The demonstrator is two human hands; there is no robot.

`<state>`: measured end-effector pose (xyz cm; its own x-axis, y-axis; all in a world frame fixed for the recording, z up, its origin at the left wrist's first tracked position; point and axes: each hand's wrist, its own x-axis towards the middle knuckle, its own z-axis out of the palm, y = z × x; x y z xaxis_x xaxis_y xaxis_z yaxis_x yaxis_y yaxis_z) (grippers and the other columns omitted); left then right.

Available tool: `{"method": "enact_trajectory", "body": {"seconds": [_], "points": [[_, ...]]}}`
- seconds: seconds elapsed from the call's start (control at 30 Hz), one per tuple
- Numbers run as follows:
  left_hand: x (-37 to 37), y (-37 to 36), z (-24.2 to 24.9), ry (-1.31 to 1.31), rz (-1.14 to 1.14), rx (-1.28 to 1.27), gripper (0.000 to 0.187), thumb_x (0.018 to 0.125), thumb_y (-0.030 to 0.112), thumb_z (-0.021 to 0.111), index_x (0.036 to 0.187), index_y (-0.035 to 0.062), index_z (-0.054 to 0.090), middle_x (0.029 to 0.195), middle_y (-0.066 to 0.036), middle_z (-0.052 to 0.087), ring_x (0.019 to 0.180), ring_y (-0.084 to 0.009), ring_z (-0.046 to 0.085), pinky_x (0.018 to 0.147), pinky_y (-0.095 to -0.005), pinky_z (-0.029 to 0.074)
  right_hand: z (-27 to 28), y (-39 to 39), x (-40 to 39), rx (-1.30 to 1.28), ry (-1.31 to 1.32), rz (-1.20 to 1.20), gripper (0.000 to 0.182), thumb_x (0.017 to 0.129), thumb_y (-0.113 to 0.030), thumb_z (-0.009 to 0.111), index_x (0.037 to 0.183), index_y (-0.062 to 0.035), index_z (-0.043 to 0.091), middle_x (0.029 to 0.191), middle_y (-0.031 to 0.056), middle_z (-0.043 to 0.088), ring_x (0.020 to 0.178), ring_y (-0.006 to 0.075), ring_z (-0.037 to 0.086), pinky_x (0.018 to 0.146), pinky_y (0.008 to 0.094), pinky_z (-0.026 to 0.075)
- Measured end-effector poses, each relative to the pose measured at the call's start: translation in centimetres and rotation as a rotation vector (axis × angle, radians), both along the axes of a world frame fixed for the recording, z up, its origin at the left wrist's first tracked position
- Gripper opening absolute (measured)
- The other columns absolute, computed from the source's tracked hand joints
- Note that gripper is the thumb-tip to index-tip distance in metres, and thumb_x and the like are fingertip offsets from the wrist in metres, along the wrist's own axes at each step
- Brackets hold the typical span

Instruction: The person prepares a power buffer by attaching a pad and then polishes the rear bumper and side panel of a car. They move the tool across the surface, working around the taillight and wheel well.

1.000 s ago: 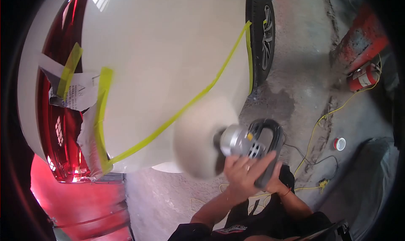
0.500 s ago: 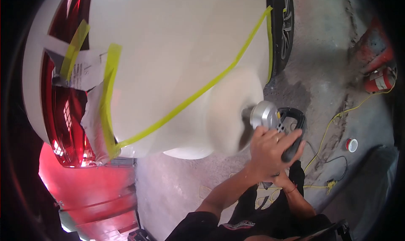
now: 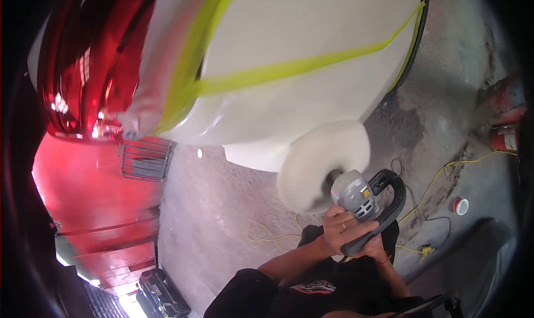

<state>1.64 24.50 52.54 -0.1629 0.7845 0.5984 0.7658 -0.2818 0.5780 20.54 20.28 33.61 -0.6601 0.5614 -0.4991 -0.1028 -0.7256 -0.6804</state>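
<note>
A polishing machine [image 3: 356, 198] with a grey metal head and black loop handle is held by both of my hands. My left hand [image 3: 344, 229], a ring on one finger, wraps round its body and handle. My right hand [image 3: 374, 248], with a thin red band at the wrist, grips the rear, its fingers partly hidden. The large round off-white pad [image 3: 325, 165] looks blurred and stands by the lower edge of a white car panel [image 3: 289, 109]. Yellow-green tape [image 3: 311, 66] runs across the panel. Masking paper [image 3: 146, 109] lies beside the red tail light [image 3: 92, 67].
A yellow cord [image 3: 425, 187] and a dark cable [image 3: 449, 229] lie on the concrete floor [image 3: 211, 229]. A small round tin [image 3: 460, 206] stands at right, near a red container [image 3: 503, 139]. A black case [image 3: 161, 293] is at lower left, below a metal rack [image 3: 146, 159].
The view has shifted closer to the tail light. The polisher and both hands have moved lower, and the pad now shows more of its face, below the tape line.
</note>
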Motion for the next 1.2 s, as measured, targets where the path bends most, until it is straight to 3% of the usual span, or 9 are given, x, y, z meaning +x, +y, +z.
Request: {"method": "enact_trajectory", "body": {"seconds": [0.23, 0.27, 0.4, 0.57, 0.6, 0.67, 0.83, 0.97, 1.2], "points": [[-6.5, -9.3, -0.1, -0.145, -0.084, 0.109, 0.034, 0.072, 0.030, 0.076, 0.098, 0.0060, 0.075, 0.055, 0.005, 0.055, 0.049, -0.0108, 0.048, 0.066, -0.0311, 0.033, 1.0, -9.3, -5.6, 0.341, -0.160, -0.028, 0.054, 0.068, -0.029, 0.091, 0.106, -0.0004, 0.067, 0.102, 0.0067, 0.069, 0.096, 0.0172, 0.064, 0.087, 0.0354, 0.052], [-7.4, -10.4, -0.8, -0.163, -0.091, 0.143, 0.036, 0.071, 0.033, 0.076, 0.095, 0.0060, 0.075, 0.052, 0.004, 0.052, 0.047, -0.0120, 0.047, 0.066, -0.0316, 0.033, -5.0, -12.7, -5.9, 0.291, -0.121, -0.026, 0.052, 0.071, -0.027, 0.088, 0.109, 0.0006, 0.066, 0.104, 0.0075, 0.069, 0.097, 0.0185, 0.064, 0.089, 0.0364, 0.052], [-11.0, -13.6, -2.3, -0.198, -0.128, 0.155, 0.040, 0.071, 0.038, 0.078, 0.095, 0.0060, 0.074, 0.060, 0.002, 0.057, 0.059, -0.0142, 0.054, 0.067, -0.0331, 0.032, 1.6, -12.6, -9.5, 0.351, -0.247, -0.051, 0.041, 0.075, -0.017, 0.077, 0.110, 0.0024, 0.067, 0.104, 0.0092, 0.070, 0.099, 0.0200, 0.065, 0.093, 0.0376, 0.052], [-12.1, -17.5, -4.9, -0.472, 0.391, 0.304, 0.046, 0.079, 0.055, 0.073, 0.087, 0.0098, 0.070, 0.131, -0.018, 0.050, 0.116, -0.0289, 0.051, 0.101, -0.0469, 0.039, 4.9, -12.7, -12.7, 0.618, -0.407, -0.119, 0.036, 0.069, -0.010, 0.076, 0.102, 0.0033, 0.070, 0.099, 0.0131, 0.074, 0.092, 0.0213, 0.070, 0.088, 0.0364, 0.054], [-11.6, -17.8, -5.5, -0.490, 0.407, 0.329, 0.046, 0.079, 0.055, 0.073, 0.087, 0.0098, 0.070, 0.131, -0.018, 0.050, 0.116, -0.0289, 0.051, 0.101, -0.0469, 0.039, 3.5, -13.2, -12.0, 0.710, -0.480, -0.025, 0.036, 0.068, -0.010, 0.077, 0.101, 0.0024, 0.070, 0.097, 0.0136, 0.074, 0.091, 0.0219, 0.071, 0.086, 0.0365, 0.055], [-11.1, -18.3, -6.5, -0.867, 0.593, 0.246, 0.047, 0.087, 0.056, 0.068, 0.084, 0.0094, 0.060, 0.153, -0.027, 0.029, 0.137, -0.0342, 0.038, 0.113, -0.0529, 0.030, 3.1, -12.6, -12.3, 0.858, -0.564, 0.066, 0.037, 0.066, -0.009, 0.080, 0.101, -0.0006, 0.070, 0.093, 0.0145, 0.075, 0.089, 0.0259, 0.075, 0.080, 0.0369, 0.056], [-14.4, -20.3, -5.0, -1.103, 0.313, 0.339, 0.048, 0.092, 0.054, 0.064, 0.084, 0.0087, 0.050, 0.159, -0.032, 0.024, 0.139, -0.0347, 0.037, 0.112, -0.0471, 0.031, 6.1, -10.5, -14.5, 0.931, -0.615, 0.228, 0.048, 0.066, -0.008, 0.079, 0.111, -0.0033, 0.066, 0.092, 0.0168, 0.073, 0.092, 0.0359, 0.073, 0.079, 0.0379, 0.056], [-13.1, -22.7, -9.0, -1.316, 0.510, 0.293, 0.055, 0.091, 0.055, 0.063, 0.078, 0.0050, 0.045, 0.153, -0.032, 0.039, 0.122, -0.0278, 0.052, 0.100, -0.0358, 0.039, 5.8, -9.2, -14.5, 1.031, -0.681, 0.327, 0.051, 0.063, -0.014, 0.081, 0.110, -0.0057, 0.065, 0.092, 0.0189, 0.071, 0.090, 0.0424, 0.070, 0.076, 0.0463, 0.056], [-18.3, -23.3, -7.6, -1.278, 0.539, 0.570, 0.052, 0.087, 0.052, 0.060, 0.074, 0.0051, 0.042, 0.145, -0.033, 0.046, 0.125, -0.0378, 0.050, 0.105, -0.0435, 0.040, 6.6, -9.0, -18.4, 1.172, -0.715, 0.477, 0.048, 0.067, -0.020, 0.085, 0.108, -0.0040, 0.065, 0.091, 0.0213, 0.072, 0.090, 0.0426, 0.071, 0.074, 0.0454, 0.056]]}}
